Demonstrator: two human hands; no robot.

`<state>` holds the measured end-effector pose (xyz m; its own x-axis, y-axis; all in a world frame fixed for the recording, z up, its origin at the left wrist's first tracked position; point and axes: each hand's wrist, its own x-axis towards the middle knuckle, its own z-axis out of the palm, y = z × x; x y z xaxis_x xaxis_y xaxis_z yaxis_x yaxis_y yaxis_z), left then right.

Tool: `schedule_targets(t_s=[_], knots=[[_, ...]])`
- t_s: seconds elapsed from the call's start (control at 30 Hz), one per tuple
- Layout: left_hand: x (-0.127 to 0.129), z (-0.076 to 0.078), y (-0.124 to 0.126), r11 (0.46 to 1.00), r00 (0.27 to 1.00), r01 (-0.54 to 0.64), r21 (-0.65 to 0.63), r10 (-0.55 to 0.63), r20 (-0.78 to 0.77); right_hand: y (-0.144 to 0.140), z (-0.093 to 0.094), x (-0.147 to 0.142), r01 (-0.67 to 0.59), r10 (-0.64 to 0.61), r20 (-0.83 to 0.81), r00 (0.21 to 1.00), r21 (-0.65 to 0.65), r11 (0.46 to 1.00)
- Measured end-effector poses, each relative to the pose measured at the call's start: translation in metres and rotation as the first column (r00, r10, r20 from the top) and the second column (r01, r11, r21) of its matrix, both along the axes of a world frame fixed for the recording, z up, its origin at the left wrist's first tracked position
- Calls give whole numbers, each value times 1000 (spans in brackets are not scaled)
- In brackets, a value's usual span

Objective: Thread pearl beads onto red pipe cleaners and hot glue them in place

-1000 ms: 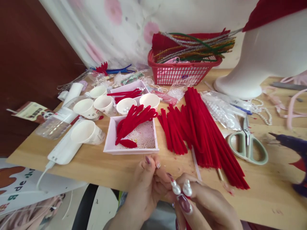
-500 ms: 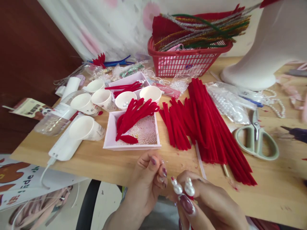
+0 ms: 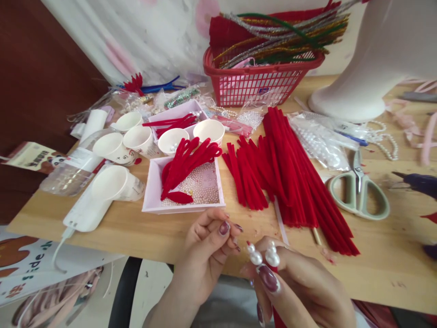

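Observation:
My right hand (image 3: 303, 284) is closed around a red pipe cleaner piece (image 3: 278, 320), part of which hangs below the fingers. At its top, white pearl beads (image 3: 272, 257) stand in two small stacks, one with a red tip. My left hand (image 3: 203, 257) is beside it, thumb and fingertips pinched together; anything between them is too small to make out. Just beyond the left hand sits a pale shallow box (image 3: 182, 210) with tiny pearl beads inside. Looped red pipe cleaners (image 3: 184, 168) and a red leaf-shaped piece (image 3: 178, 197) lie in that box.
Red pipe cleaner strips (image 3: 297, 182) lie right of the box, with scissors (image 3: 359, 191) and bagged pearls (image 3: 317, 141) beyond. Paper cups (image 3: 118, 182) and a white power strip (image 3: 90, 207) stand left. At the back are a red basket (image 3: 252, 84) and a white stand (image 3: 348, 98).
The view has shifted slightly, so the table things sit a little further left and higher. My left hand's fingers have turned a little; the right hand keeps its hold on the beaded piece.

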<state>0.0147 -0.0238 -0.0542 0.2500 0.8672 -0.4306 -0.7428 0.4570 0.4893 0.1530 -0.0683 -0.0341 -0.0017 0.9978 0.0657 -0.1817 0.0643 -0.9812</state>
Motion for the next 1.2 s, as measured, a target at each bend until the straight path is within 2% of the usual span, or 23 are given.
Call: schedule_targets(t_s=[0.17, 0.43, 0.6, 0.83, 1.03, 1.2], knots=[[-1, -12, -7, 997, 999, -9, 81, 6, 32, -1, -1, -2, -12, 13, -47, 999, 20, 1000], [-2, -7, -6, 993, 1000, 8, 115, -6, -19, -1, -3, 2, -144, 146, 141, 979, -24, 989], [-4, -3, -6, 994, 996, 51, 98, -44, -78, 1, -4, 1, -134, 137, 131, 982, -35, 990], [-3, -8, -8, 975, 984, -9, 220, 48, -170, 3, -3, -1, -98, 102, 45, 994, -81, 992], [-3, -5, -5, 979, 981, -13, 204, 52, -186, 2, -3, -1, -111, 117, 43, 992, -120, 987], [-4, 0, -5, 983, 975, 43, 176, -2, -222, 0, -5, -1, -102, 110, 41, 993, -152, 983]])
